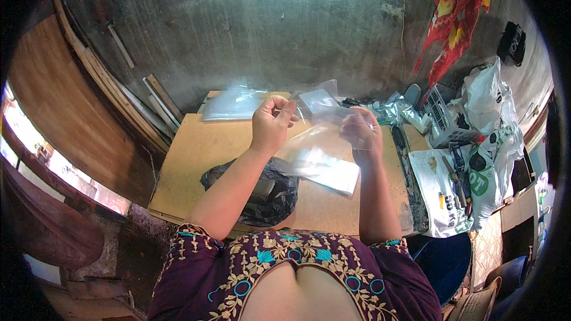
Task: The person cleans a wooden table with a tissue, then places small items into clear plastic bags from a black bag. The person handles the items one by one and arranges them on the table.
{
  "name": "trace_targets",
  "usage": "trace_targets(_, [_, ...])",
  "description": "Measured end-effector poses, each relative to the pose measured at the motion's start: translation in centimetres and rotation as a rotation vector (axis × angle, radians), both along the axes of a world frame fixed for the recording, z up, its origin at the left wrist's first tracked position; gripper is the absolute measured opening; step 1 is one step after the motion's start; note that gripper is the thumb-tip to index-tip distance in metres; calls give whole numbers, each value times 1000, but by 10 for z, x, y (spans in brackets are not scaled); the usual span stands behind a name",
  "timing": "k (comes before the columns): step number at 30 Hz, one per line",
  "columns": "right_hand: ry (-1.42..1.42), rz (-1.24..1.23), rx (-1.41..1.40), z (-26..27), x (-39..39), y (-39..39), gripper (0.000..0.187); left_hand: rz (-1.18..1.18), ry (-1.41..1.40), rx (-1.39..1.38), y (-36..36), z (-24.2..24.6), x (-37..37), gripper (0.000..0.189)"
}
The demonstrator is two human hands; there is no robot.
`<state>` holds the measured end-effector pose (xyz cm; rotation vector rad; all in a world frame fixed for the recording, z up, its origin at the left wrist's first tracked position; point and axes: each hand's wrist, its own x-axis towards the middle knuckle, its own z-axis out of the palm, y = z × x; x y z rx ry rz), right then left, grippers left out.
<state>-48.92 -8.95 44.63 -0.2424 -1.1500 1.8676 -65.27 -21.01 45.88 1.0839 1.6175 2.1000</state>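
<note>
My right hand [363,131] grips a sheet or bag of clear plastic film [323,131], which partly covers its fingers. To its left, my left hand [274,120] is raised with thumb and fingers curled together. A thin clear strip is close to those fingertips, but I cannot tell whether they pinch it. Beneath the film lies a white stack of sheets or packets [332,174], bright with glare. A crumpled black plastic bag [272,196] sits under my left forearm with a small greyish item [263,190] on it. Beyond my hands is a clear packet with a pale insert [319,100].
A pile of clear plastic sleeves [232,104] rests at the back left of the wooden table [187,165]. Along the right are a grey plastic basket [446,118], white printed sacks [495,165] and hand tools [457,176]. A concrete wall [285,31] rises behind.
</note>
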Motion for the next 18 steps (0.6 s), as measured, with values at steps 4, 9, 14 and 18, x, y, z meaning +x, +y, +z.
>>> trace_targets(4, [-157, -10, 58, 3, 2, -2, 15, 36, 13, 20, -3, 5, 11, 13])
trace_targets(9, [-206, -139, 195, 0, -5, -4, 13, 140, 256, 61, -6, 1, 15, 18])
trace_targets(14, [-415, -223, 105, -3, -9, -4, 14, -112, 306, -154, -9, -11, 3, 28])
trace_targets(18, [-407, -248, 165, -4, -10, -10, 14, -473, -71, 9, -16, -17, 8, 25])
